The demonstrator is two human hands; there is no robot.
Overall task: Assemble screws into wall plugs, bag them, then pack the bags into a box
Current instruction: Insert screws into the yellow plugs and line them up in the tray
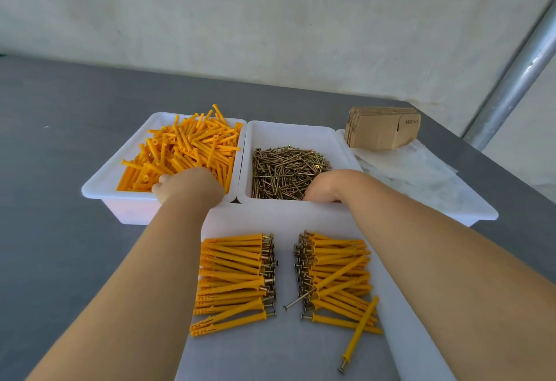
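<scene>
Left hand [183, 186] in plugs [186, 149], right hand [323, 189] in screws [285, 173]; grips hidden. Two assembled piles, four trays.

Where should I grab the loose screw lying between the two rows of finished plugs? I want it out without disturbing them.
Pinch the loose screw by its bare head end, which points into the open gap on the tray. Come straight down from above. Its tip runs up under the right row of assembled plugs, so draw it out along its own length.
</scene>
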